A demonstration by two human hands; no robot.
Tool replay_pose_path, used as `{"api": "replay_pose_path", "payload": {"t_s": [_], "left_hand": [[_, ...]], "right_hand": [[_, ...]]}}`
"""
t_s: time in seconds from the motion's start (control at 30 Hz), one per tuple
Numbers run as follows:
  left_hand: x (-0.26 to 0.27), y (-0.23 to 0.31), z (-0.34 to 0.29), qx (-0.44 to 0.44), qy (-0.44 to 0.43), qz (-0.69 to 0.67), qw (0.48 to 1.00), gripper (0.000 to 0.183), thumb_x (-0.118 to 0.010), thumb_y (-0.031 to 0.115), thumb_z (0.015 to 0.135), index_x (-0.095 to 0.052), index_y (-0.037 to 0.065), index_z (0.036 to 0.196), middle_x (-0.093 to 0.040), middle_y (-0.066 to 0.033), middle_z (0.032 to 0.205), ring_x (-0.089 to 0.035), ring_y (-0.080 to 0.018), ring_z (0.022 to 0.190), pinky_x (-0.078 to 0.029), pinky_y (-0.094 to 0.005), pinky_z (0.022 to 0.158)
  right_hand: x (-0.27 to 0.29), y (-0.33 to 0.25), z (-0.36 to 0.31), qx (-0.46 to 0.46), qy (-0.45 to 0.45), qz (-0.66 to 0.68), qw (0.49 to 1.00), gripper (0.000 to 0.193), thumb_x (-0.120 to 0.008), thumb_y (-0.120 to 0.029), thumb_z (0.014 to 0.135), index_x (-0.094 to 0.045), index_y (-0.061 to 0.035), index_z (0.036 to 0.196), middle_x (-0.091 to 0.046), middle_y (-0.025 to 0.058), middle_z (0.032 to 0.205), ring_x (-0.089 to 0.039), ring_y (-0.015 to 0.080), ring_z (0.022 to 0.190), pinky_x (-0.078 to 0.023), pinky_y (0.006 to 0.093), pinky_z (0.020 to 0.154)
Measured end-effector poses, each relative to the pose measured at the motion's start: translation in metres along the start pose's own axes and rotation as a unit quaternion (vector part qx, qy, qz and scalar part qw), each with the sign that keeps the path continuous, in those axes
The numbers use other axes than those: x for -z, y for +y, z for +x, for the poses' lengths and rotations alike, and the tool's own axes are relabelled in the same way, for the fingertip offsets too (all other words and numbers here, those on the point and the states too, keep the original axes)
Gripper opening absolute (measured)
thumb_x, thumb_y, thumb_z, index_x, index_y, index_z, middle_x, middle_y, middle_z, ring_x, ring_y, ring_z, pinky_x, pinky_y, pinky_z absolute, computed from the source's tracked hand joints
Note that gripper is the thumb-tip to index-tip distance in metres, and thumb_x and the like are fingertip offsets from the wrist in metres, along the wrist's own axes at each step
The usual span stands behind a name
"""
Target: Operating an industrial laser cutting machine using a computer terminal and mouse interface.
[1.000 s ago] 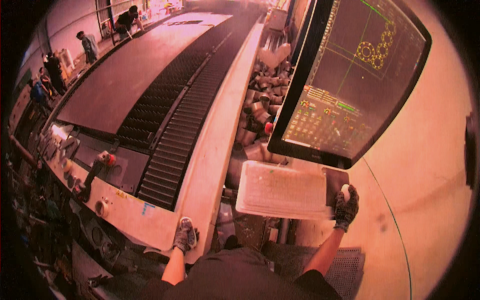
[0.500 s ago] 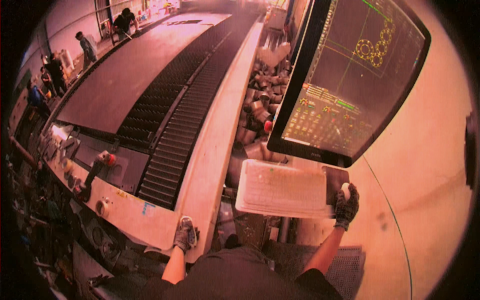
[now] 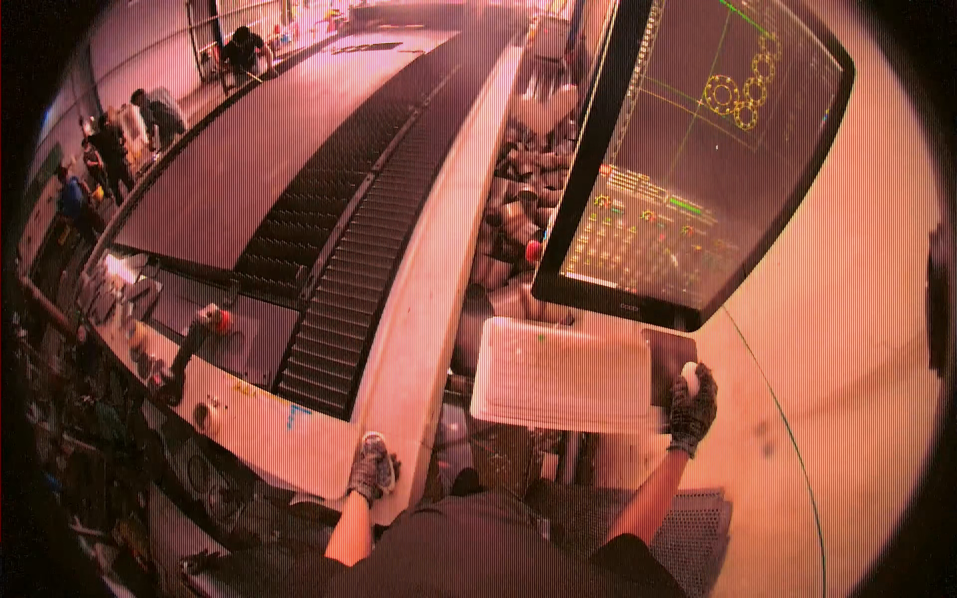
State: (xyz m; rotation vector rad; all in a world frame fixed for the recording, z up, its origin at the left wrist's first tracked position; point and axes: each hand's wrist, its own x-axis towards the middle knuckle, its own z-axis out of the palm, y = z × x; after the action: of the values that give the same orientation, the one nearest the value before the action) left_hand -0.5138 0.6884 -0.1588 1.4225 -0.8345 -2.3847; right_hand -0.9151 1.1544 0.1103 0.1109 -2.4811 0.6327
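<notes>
- The right hand (image 3: 693, 407), gloved, is curled around a pale, rounded mouse (image 3: 690, 376).
- The mouse is located at the dark right end of a tray (image 3: 672, 351); the tray's pale flat panel (image 3: 563, 374) extends to the left of the right hand.
- The left hand (image 3: 372, 468), gloved, rests on the near end of a long pale rail (image 3: 439, 289); whether the fingers enclose anything cannot be determined.
- Above the right hand, a tilted monitor (image 3: 703, 179) displays yellow ring outlines and green lines.
- A red button (image 3: 533, 251) is positioned beside the monitor's left edge, forward and left of the right hand.
- Between the rail and the monitor, ahead of both hands, lies a heap of curved pieces (image 3: 518, 199).
- Forward and left of the left hand, a slatted bed (image 3: 334, 329) adjoins a large flat sheet (image 3: 229, 179).
- Well beyond the left hand, a co-worker (image 3: 244, 52) leans toward the sheet's far edge.
</notes>
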Motion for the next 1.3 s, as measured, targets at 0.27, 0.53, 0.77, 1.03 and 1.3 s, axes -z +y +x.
{"api": "replay_pose_path", "payload": {"t_s": [0.27, 0.53, 0.77, 1.03, 1.3], "left_hand": [[0.005, -0.005, 0.009, 0.034, 0.028, -0.055, 0.998, 0.031, -0.074, 0.036, 0.094, -0.062, 0.014, 0.112, -0.070, -0.0117, 0.088, -0.070, -0.0305, 0.070, -0.062, -0.0451, 0.060], [0.002, -0.002, 0.005, 0.017, 0.015, -0.013, 1.000, 0.033, -0.074, 0.038, 0.094, -0.062, 0.013, 0.112, -0.070, -0.0117, 0.086, -0.070, -0.0294, 0.069, -0.061, -0.0456, 0.059], [-0.004, 0.002, -0.005, -0.003, 0.024, 0.061, 0.998, 0.040, -0.073, 0.048, 0.092, -0.061, 0.016, 0.113, -0.070, -0.0105, 0.086, -0.069, -0.0281, 0.070, -0.060, -0.0449, 0.058], [-0.001, -0.002, -0.001, 0.033, 0.021, -0.019, 0.999, 0.039, -0.072, 0.048, 0.094, -0.061, 0.017, 0.114, -0.069, -0.0104, 0.087, -0.068, -0.0273, 0.070, -0.060, -0.0442, 0.060], [0.001, -0.003, 0.004, 0.032, -0.001, -0.033, 0.999, 0.039, -0.072, 0.047, 0.094, -0.060, 0.017, 0.116, -0.070, -0.0095, 0.088, -0.069, -0.0263, 0.071, -0.061, -0.0426, 0.062]], "right_hand": [[-0.004, 0.000, -0.001, -0.008, 0.004, 0.002, 1.000, 0.047, -0.077, -0.019, 0.085, -0.065, -0.0052, 0.128, -0.066, 0.0159, 0.132, -0.061, 0.0321, 0.125, -0.047, 0.0413, 0.109], [-0.005, 0.009, -0.002, 0.014, -0.002, 0.010, 1.000, 0.046, -0.077, -0.019, 0.085, -0.065, -0.0057, 0.127, -0.066, 0.0153, 0.132, -0.061, 0.0325, 0.125, -0.046, 0.0419, 0.109], [-0.011, 0.014, -0.001, 0.043, 0.025, 0.017, 0.999, 0.047, -0.077, -0.015, 0.084, -0.066, -0.0076, 0.128, -0.065, 0.0169, 0.131, -0.062, 0.0337, 0.123, -0.048, 0.0431, 0.107], [-0.007, 0.007, 0.000, 0.003, 0.009, 0.015, 1.000, 0.045, -0.078, -0.016, 0.084, -0.067, -0.0059, 0.127, -0.067, 0.0163, 0.130, -0.062, 0.0325, 0.124, -0.049, 0.0420, 0.107], [-0.010, 0.009, -0.001, 0.009, 0.017, 0.004, 1.000, 0.046, -0.078, -0.015, 0.083, -0.067, -0.0060, 0.127, -0.067, 0.0156, 0.131, -0.062, 0.0321, 0.125, -0.047, 0.0419, 0.110]]}}
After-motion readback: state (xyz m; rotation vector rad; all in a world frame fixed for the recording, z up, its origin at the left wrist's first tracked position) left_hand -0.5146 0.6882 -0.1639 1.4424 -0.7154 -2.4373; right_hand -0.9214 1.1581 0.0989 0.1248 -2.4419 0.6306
